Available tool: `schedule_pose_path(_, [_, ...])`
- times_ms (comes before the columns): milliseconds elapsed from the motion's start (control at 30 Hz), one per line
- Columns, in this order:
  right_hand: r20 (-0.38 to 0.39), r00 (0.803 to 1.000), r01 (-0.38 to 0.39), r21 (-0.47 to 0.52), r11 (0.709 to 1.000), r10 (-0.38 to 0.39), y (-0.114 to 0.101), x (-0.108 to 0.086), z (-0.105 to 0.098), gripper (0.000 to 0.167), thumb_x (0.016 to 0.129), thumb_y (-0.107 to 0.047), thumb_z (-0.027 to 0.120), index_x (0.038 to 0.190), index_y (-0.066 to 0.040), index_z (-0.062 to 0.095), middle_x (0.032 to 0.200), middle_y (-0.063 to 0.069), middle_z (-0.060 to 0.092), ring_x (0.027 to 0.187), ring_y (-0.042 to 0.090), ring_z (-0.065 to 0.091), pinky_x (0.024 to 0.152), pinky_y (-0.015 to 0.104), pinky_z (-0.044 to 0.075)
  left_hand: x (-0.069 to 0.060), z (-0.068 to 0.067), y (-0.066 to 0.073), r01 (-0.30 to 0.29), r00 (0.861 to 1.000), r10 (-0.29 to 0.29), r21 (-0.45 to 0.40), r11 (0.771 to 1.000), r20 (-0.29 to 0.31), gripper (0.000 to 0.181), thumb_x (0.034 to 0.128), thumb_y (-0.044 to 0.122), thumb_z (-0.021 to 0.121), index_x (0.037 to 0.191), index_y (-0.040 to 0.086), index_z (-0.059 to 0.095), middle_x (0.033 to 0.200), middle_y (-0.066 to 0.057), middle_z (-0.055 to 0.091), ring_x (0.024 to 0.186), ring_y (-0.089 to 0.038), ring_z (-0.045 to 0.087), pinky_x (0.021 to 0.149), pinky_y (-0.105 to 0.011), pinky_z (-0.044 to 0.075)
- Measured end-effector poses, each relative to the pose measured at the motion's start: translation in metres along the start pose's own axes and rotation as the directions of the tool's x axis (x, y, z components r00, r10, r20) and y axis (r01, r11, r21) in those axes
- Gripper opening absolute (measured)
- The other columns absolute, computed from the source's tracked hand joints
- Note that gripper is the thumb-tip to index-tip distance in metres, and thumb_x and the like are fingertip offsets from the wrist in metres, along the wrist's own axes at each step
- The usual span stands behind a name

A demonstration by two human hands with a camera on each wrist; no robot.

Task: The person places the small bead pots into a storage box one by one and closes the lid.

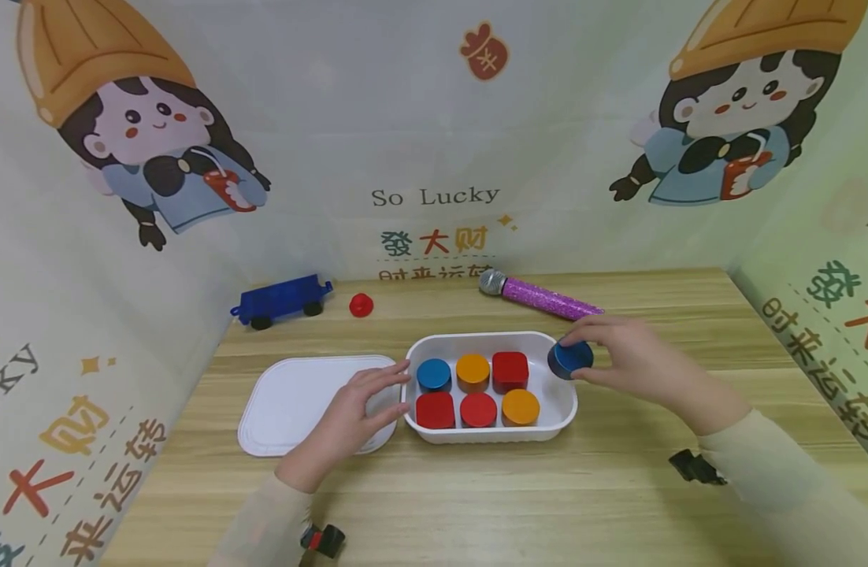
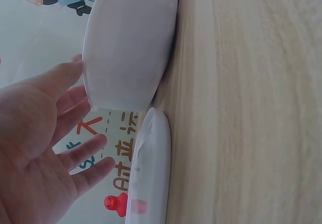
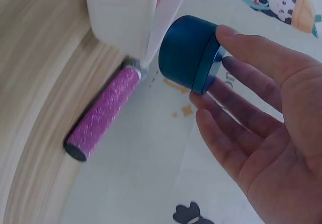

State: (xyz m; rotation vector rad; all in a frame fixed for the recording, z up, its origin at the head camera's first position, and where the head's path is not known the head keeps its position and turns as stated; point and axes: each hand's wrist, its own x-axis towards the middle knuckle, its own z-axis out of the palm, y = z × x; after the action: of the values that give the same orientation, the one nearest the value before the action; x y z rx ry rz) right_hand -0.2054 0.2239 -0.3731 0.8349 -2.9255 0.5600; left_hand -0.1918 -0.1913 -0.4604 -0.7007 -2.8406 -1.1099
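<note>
My right hand point(image 1: 636, 358) pinches a round dark blue tin point(image 1: 572, 360) between thumb and fingers, held at the right end of a white tub point(image 1: 563, 409). In the right wrist view the tin point(image 3: 188, 53) is tilted beside the tub's wall. Inside the tub sit a blue round block point(image 1: 434, 375), orange round blocks point(image 1: 472, 372), a red round block point(image 1: 478, 409) and red square ones point(image 1: 510, 372). My left hand point(image 1: 356, 417) touches the tub's left end with fingers spread; in the left wrist view this hand point(image 2: 50, 138) has its fingers extended along the wall.
A white lid point(image 1: 292, 402) lies left of the tub, partly under the left hand. Behind stand a blue toy wagon point(image 1: 281, 301), a small red toy duck point(image 1: 361, 305) and a purple glitter microphone point(image 1: 547, 298). Printed cloth point(image 1: 320, 118) hangs around the table.
</note>
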Motion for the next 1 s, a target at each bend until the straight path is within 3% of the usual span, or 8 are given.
schedule_pose_path(300, [0.063,0.992,0.106,0.011,0.994,-0.106,-0.005,0.018,0.020,0.037,0.084,-0.017,0.087,0.119,-0.009,0.076,0.127,0.012,0.071,0.115,0.032,0.068,0.096,0.046,0.061,-0.001,-0.001,0.000,-0.015,1.000,0.015,0.010,1.000,-0.010,0.047,0.0941,0.028,0.077,0.139,0.018,0.066,0.158,0.004,0.052,0.144,-0.031,0.048,0.116,-0.060,0.043])
schedule_pose_path(567, [0.127,0.976,0.183,-0.058,0.981,-0.175,-0.007,0.025,0.037,0.035,0.080,-0.016,0.090,0.112,-0.009,0.078,0.117,0.008,0.074,0.106,0.027,0.069,0.094,0.043,0.061,-0.001,0.002,-0.002,-0.010,1.000,0.011,0.005,1.000,-0.014,0.047,0.0943,0.029,0.077,0.139,0.018,0.066,0.158,0.005,0.052,0.144,-0.030,0.048,0.116,-0.060,0.043])
schedule_pose_path(1000, [0.173,0.973,0.162,-0.045,0.986,-0.152,-0.003,0.030,0.051,0.033,0.081,-0.015,0.089,0.111,-0.009,0.078,0.112,0.006,0.077,0.105,0.027,0.070,0.098,0.047,0.059,-0.002,0.000,0.001,0.002,1.000,-0.002,0.033,0.999,0.013,0.049,0.0963,0.032,0.074,0.142,0.019,0.063,0.161,0.005,0.048,0.146,-0.030,0.046,0.117,-0.060,0.041])
